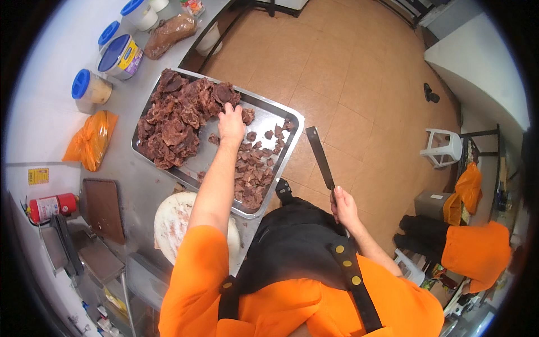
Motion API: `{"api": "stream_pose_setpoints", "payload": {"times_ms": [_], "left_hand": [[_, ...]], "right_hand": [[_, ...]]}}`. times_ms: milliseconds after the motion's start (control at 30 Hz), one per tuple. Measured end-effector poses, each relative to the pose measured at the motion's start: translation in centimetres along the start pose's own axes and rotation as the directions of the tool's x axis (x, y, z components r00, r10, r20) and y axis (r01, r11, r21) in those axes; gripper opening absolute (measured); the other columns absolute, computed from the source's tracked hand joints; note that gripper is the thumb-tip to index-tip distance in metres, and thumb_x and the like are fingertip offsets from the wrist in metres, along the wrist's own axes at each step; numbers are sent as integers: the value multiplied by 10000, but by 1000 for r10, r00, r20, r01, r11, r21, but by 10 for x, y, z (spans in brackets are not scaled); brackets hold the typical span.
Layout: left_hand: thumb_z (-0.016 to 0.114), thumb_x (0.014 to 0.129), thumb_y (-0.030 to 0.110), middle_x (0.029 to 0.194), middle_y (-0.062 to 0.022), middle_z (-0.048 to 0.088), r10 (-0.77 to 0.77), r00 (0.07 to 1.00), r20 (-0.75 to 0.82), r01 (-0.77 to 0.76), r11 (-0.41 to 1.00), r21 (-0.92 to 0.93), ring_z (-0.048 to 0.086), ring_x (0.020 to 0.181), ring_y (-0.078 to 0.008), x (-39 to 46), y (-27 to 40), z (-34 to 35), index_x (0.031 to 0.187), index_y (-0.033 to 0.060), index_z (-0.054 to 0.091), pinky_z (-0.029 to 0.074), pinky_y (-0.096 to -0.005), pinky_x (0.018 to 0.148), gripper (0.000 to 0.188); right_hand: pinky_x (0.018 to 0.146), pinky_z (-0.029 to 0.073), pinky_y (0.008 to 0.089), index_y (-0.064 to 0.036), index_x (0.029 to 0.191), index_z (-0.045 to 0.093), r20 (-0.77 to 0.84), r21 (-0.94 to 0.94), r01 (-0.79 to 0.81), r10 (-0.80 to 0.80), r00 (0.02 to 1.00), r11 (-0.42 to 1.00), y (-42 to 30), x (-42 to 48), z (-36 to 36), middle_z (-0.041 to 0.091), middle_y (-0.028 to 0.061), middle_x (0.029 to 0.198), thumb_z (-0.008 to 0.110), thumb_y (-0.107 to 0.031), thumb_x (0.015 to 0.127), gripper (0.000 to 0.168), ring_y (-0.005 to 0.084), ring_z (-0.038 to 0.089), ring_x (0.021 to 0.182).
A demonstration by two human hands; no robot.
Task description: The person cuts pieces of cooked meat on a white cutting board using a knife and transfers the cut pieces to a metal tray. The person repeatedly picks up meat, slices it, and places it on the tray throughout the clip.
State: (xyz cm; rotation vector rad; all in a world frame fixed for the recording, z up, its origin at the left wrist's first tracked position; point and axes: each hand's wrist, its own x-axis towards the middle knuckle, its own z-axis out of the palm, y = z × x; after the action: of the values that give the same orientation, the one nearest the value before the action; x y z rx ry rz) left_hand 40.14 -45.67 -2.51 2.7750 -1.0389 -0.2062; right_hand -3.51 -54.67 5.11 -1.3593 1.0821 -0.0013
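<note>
A large steel tray [219, 145] lies before me with big chunks of dark cooked meat [177, 109] heaped at its far left. Smaller cut pieces of meat [252, 168] are spread along its near right side. My left hand [232, 123] reaches over the tray, its fingertips touching a chunk at the right end of the heap; whether they grip it is unclear. In my right hand [345, 206] is the handle of a long, broad-bladed knife [321, 158], held off the tray's right side with the blade pointing away. A round white chopping board [172, 225] sits partly hidden beneath my left arm.
Blue-lidded tubs [118, 57], a wrapped brown package [170, 36] and a knotted orange bag [93, 141] stand along the wall side of the steel table [139, 193]. A brown board [103, 208] lies near a fire extinguisher [52, 207]. Rightward are a white stool [442, 147] and another person [476, 252].
</note>
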Motion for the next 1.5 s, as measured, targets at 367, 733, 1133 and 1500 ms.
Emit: {"api": "stream_pose_setpoints", "payload": {"times_ms": [367, 733, 1133, 1500], "left_hand": [[804, 794, 200, 1060, -147, 734, -369, 827, -425, 14, 768, -640, 721, 1002, -289, -151, -112, -70, 1059, 0, 772, 562, -371, 936, 334], [804, 781, 116, 1116, -172, 677, -711, 686, -155, 457, 586, -670, 696, 1001, -329, -461, -126, -30, 1157, 1, 738, 577, -409, 913, 399], [790, 777, 168, 991, -181, 672, -819, 566, -92, 436, 393, -810, 697, 879, -361, -489, -122, -17, 1052, -16, 681, 579, -462, 774, 348], [854, 716, 154, 968, -125, 651, -845, 494, -205, 516, 474, -714, 684, 784, -211, -484, -127, 7, 1048, -28, 691, 587, -349, 707, 412]], "right_hand": [[418, 347, 284, -95, 853, 533, 82, 57, 70, -74, 994, 996, -2, 5, 33, 444, -38, 597, 418, -587, 1127, 574, 79, 416, 463], [646, 488, 466, -23, 912, 597, 640, -383, 513, -180, 747, 768, 5, -45, 209, 601, 139, 696, 438, -509, 1135, 558, 325, 623, 664], [827, 513, 593, 14, 1057, 625, 776, -540, 701, -48, 629, 466, 34, -91, 320, 691, 341, 902, 344, -539, 1137, 626, 562, 663, 943], [868, 521, 593, 36, 1033, 670, 825, -529, 759, 19, 565, 380, 18, -68, 295, 705, 354, 939, 358, -516, 1138, 643, 549, 679, 982]]}}
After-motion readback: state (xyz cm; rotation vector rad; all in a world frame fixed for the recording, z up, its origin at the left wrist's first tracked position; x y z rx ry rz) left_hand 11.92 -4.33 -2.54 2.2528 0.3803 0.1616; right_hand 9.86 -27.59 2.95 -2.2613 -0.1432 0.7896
